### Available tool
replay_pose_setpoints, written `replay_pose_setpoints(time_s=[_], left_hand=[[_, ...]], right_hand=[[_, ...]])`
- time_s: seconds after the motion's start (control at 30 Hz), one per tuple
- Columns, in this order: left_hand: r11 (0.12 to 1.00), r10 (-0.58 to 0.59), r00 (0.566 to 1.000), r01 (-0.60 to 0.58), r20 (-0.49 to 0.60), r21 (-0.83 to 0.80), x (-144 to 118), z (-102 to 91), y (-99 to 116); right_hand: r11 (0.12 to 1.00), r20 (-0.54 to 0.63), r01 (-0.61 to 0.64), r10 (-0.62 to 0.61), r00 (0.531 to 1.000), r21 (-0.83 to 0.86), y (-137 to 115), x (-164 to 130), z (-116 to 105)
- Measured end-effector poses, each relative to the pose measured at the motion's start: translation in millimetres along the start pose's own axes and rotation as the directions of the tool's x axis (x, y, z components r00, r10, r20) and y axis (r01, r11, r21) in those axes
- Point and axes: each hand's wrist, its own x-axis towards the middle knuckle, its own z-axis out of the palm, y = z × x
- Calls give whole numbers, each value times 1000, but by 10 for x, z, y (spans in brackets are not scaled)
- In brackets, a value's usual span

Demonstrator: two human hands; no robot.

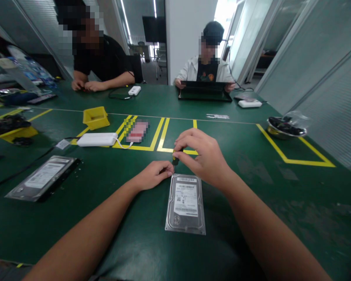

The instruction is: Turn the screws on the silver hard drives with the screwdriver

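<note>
Low in the centre of the frame a hard drive (186, 203) lies flat on the green table (280, 195), label side up, its far short edge pointing up the picture. Just above that far edge the two hands meet. The right hand (201, 156) comes in from the lower right, its fingers curled and pinched around a small screwdriver (175, 159) with a black and yellow grip, of which only a short part shows below the fingertips (the tip itself is too small to make out). The left hand (153, 175) reaches in from the lower left, loosely closed, its fingertips drawn together at the drive's far left corner, right beside the tool; whether it grips anything there cannot be told. In the left of the frame a second hard drive (42, 177) rests on a dark sleeve, well apart from the first. Above it, left of centre, lie a white power pack (97, 139) with a cable and, further up, a yellow bin (96, 117). At the right edge sits a metal bowl (283, 128) of dark small parts. Across the top, two other people sit at the far side of the table, one of them with hands on a dark laptop (205, 90).
</note>
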Motion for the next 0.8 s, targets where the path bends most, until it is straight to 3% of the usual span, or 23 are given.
replay_pose_setpoints(time_s=[0.4, 0.8], left_hand=[[1000, -12, 1000, 12, 4, 6, -9, -12, 12], [1000, -10, 1000, 10, -11, 3, -10, 4, -11]], right_hand=[[992, 81, -35, 25, 996, 125, 29, 1, -57], [996, 78, 21, -28, 997, 85, -2, 6, -69]])
